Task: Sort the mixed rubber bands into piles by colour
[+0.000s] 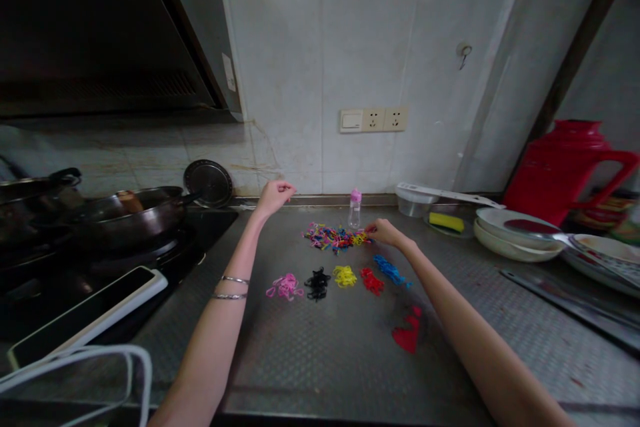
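My left hand (276,198) is raised left of a mixed pile of small coloured rubber bands (331,238). Its fingers are pinched together, and anything between them is too small to make out. At the pile's right end, beside some yellow bands, my right hand (384,232) has its fingers closed; what they grip is hidden. In front of the pile lie sorted heaps: pink bands (285,286), black bands (317,283), yellow bands (345,276), red bands (372,281) and blue bands (391,270). A small clear bottle with a pink cap (355,209) stands behind the mixed pile.
A red heart-shaped piece (407,331) lies near my right forearm. To the left are a pan (145,217) on the stove and a white-edged device (90,313). Bowls (517,240), a yellow sponge (446,223), a knife (565,303) and a red thermos (563,170) occupy the right.
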The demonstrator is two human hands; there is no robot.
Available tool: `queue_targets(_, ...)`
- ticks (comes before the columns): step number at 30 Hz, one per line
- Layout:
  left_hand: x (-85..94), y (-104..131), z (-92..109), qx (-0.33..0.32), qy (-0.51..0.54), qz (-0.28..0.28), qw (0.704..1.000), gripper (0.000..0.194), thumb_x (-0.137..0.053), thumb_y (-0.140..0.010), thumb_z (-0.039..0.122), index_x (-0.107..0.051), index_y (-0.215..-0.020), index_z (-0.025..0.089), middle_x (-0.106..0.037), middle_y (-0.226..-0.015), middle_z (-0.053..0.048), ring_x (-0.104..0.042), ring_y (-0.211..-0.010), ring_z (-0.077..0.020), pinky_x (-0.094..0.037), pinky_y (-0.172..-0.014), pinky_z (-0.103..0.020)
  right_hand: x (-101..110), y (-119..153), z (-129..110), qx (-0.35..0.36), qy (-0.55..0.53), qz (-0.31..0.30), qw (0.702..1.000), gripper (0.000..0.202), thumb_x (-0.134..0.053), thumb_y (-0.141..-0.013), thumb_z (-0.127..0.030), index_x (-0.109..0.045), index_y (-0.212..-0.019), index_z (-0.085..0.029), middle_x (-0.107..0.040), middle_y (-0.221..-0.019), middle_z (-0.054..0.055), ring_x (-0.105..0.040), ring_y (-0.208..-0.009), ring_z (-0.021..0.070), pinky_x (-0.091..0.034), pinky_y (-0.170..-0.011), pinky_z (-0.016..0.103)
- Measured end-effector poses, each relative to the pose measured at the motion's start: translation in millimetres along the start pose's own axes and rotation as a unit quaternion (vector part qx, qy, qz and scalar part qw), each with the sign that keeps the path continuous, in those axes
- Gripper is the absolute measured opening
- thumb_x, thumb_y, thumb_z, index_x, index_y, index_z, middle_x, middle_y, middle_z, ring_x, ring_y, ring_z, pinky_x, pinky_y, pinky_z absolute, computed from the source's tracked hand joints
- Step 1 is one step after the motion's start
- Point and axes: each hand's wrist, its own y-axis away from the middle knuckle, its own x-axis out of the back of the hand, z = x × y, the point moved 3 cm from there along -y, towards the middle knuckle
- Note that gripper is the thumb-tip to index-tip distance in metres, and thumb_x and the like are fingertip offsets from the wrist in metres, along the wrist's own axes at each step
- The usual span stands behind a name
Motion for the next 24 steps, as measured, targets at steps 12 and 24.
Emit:
queue_targets(12, -4.0, 3.2, 8.5, 0.0, 0.002, -0.015, 1.0, 0.024, -0.054, -0.068, 0.031, -0.064, -0.074, 0.01, -0.054, -0.05, 0.001, -0.047, -0.048, -0.0085, -0.035, -0.049, -0.019, 1.0, 4.1, 2.3, -0.012, -0.011, 0.023, 1.0, 0.024, -0.051, -0.067, -0.02, -0.071, -0.079, -0.014, -0.068, -0.072, 0.005, -0.059, -0.065, 0.0149, -0.04, -0.058, 0.019)
queue_targets(24, -34.8, 4.7, 6.9, -0.004, 0.017, -0.061, 0.998, 0.024, -0.054, -0.07, 0.03, -0.064, -0.074, 0.009, -0.055, -0.053, 0.0, -0.045, -0.045, -0.0067, -0.034, -0.045, -0.018, 44.7, 3.4, 2.5, -0.021, -0.155, 0.086, 0.984, 0.029, -0.052, -0.067, -0.031, -0.068, -0.081, -0.011, -0.065, -0.066, 0.004, -0.051, -0.053, 0.0108, -0.04, -0.046, 0.019)
